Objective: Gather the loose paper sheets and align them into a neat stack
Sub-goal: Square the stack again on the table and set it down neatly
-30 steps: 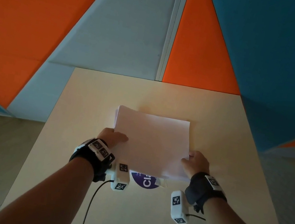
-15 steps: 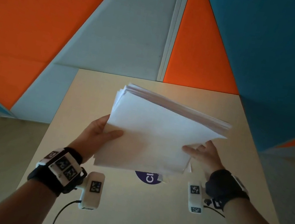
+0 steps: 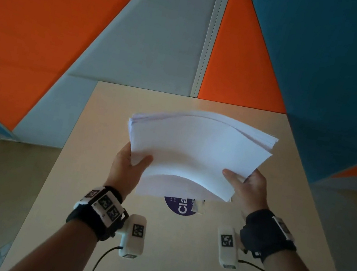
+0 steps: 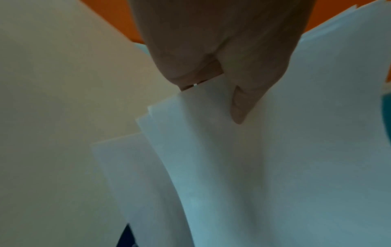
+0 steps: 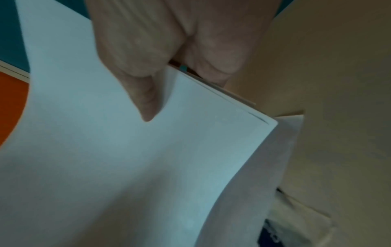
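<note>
A thick stack of white paper sheets [image 3: 193, 152] is held in the air above the beige table [image 3: 91, 191], tilted up towards me and sagging in the middle. My left hand [image 3: 129, 165] pinches its left edge, thumb on top and fingers beneath. My right hand [image 3: 244, 185] pinches the right edge the same way. In the left wrist view the paper stack [image 4: 275, 150] shows a few sheet corners fanned out of line below my left hand [image 4: 222, 80]. In the right wrist view the paper stack [image 5: 127, 150] has fairly even edges under my right hand [image 5: 165, 75].
A purple round sticker [image 3: 180, 206] with white lettering lies on the table just under the stack's near edge, beside a small clear wrapper [image 3: 198, 207]. Orange, grey and blue wall panels stand behind the table's far edge [image 3: 191, 97].
The stack went from lying flat on the table to being lifted clear of it in both hands. It has tilted up and my hands now grip its two side edges.
</note>
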Tool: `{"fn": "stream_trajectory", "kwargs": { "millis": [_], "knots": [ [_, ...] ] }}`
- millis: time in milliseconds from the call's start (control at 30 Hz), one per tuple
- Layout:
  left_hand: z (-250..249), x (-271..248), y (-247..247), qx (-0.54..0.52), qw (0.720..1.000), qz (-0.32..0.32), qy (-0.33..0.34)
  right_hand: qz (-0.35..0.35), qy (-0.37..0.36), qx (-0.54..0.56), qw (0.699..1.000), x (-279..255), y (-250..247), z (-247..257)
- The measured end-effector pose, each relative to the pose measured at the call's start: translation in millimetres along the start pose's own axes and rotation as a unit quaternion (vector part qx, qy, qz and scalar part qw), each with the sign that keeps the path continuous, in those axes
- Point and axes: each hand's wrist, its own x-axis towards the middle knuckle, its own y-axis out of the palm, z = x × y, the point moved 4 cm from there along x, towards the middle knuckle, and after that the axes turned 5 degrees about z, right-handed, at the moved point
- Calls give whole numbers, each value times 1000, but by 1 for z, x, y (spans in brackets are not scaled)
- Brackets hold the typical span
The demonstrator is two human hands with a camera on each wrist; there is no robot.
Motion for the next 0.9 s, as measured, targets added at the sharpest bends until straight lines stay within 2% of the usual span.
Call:
{"fn": "stream_trajectory", "kwargs": {
  "millis": [133, 300, 433, 567, 667, 767, 900],
  "knots": [
    [13, 2, 0, -43, 998, 35, -29, 6, 30, -34, 999, -1, -5, -13],
    [5, 5, 3, -70, 997, 26, -16, -37, 92, -21, 995, -2, -5, -23],
    [0, 2, 5, -52, 998, 16, 11, -53, 102, -15, 993, -4, -8, -17],
    [1, 1, 0, -8, 1000, 13, 14, -25, 88, -58, 994, -5, -9, -17],
    [-2, 6, 1, 24, 999, 27, 29, -26, 121, -82, 989, 4, -11, -32],
    [-4, 9, 2, 2, 1000, 13, 13, -31, 157, -71, 985, 4, -8, -31],
    [-6, 10, 2, 11, 1000, -2, 23, -17, 107, -62, 992, 4, -9, -18]
  ]
}}
